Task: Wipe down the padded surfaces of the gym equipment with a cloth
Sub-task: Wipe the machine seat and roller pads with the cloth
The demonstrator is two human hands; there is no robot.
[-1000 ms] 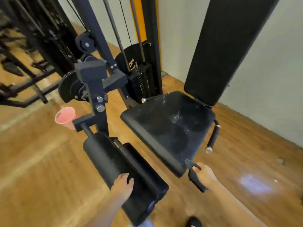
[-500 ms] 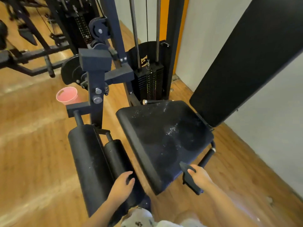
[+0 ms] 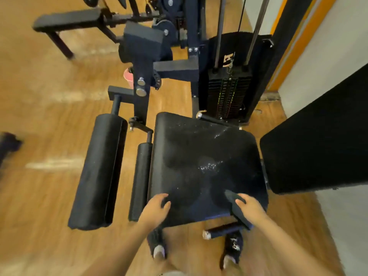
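1. One black padded seat cushion (image 3: 207, 168), roughly square, sits at the middle of the machine; pale speckles show near its centre and along its far edge.
2. The left hand (image 3: 156, 207) rests on the near left corner of the seat with its fingers loosely spread and gripping nothing.
3. The right hand (image 3: 250, 206) holds one dark folded cloth (image 3: 237, 208), fingers curled round it, at the near right corner of the seat; the cloth lies partly on the pad and hangs past its front edge.
4. Two black cylindrical roller pads lie to the left of the seat: one thick roller (image 3: 98, 172) farther out and one slim roller (image 3: 141, 180) just beside the seat's left edge.
5. One tall black padded backrest (image 3: 318, 148) stands to the right of the seat.
6. One black weight stack (image 3: 226, 94) stands behind the seat, with two steel guide rods (image 3: 220, 32) rising from it.
7. One short black handle bar with a silver end (image 3: 223, 231) pokes out below the seat's front edge.
8. Two dark shoes (image 3: 158, 243) stand on the brown wooden floor (image 3: 49, 120) beneath the hands.
9. A pink object (image 3: 128, 76), possibly a cup, is mostly hidden behind the machine's frame.
10. One black flat bench (image 3: 67, 19) stands at the far left.
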